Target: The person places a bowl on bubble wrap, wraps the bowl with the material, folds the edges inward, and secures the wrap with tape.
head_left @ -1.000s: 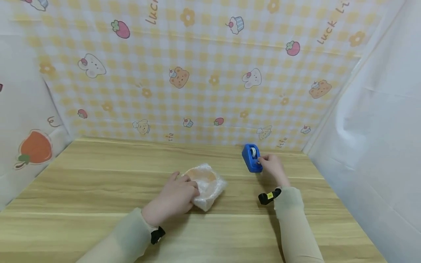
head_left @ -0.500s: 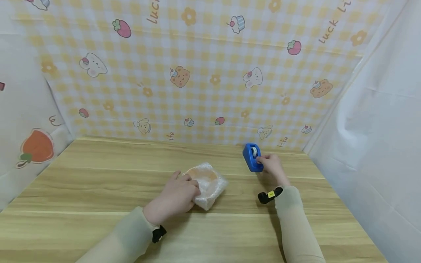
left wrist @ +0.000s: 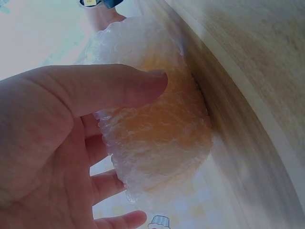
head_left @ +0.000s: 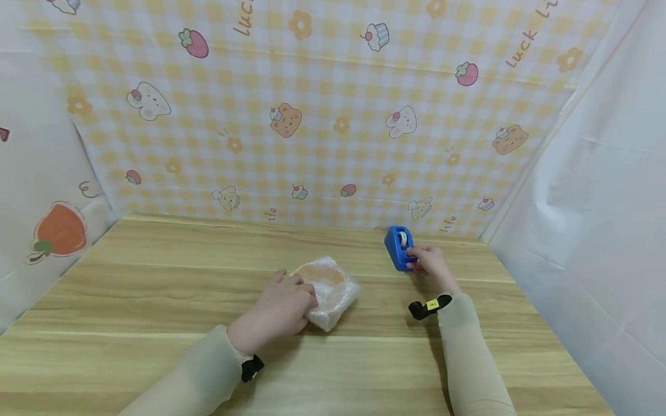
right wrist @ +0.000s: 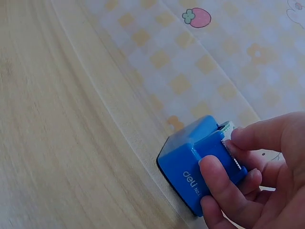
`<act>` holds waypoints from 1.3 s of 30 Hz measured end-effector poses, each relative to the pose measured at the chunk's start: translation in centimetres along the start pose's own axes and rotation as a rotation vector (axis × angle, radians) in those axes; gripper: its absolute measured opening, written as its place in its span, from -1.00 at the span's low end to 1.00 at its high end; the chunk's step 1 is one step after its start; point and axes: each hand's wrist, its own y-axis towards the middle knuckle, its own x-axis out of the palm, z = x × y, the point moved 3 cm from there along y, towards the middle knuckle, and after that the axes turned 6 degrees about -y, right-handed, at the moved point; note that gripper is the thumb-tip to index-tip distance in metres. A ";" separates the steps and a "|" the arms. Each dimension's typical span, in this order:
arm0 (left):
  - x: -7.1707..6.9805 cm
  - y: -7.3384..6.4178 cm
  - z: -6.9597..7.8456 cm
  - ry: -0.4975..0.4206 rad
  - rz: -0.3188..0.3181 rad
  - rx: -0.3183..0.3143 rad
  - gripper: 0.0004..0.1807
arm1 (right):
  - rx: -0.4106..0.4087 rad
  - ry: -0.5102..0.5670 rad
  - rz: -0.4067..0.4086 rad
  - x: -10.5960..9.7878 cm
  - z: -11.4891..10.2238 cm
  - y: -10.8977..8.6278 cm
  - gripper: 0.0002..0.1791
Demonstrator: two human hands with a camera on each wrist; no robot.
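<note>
My left hand (head_left: 283,306) grips a bubble-wrapped bundle (head_left: 333,297) in the middle of the table. Through the clear wrap (left wrist: 152,176) something round and orange-tan shows. The left thumb lies across the near face, and the other fingers reach behind the bundle. Farther back on the right, my right hand (head_left: 432,263) is at a blue tape dispenser (head_left: 393,249) with a white-cored roll (head_left: 403,238). In the right wrist view, thumb and forefinger pinch at the tape end (right wrist: 228,131) by the toothed cutter (right wrist: 232,153). Other fingers rest on the dispenser's front.
The wood-grain table (head_left: 156,277) meets a yellow-checked cloth backdrop (head_left: 317,156) close behind the dispenser. White cloth hangs on the right side (head_left: 588,208), and a printed white cloth (head_left: 31,167) covers the left. Each wrist wears a black camera strap (head_left: 429,306).
Around the dispenser's front the right fingers have shifted slightly, with lower fingers now showing against it. The left hand and bundle stay put; the head view has drifted a little.
</note>
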 end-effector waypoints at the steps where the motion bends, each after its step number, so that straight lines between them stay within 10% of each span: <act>1: 0.0 0.0 0.0 0.000 0.000 0.000 -0.81 | 0.005 0.008 -0.002 0.0 0.0 0.0 -0.70; 39: 0.2 0.0 -0.3 0.004 -0.022 -0.015 -0.83 | 0.042 0.205 -0.063 -0.1 0.6 -0.8 -0.75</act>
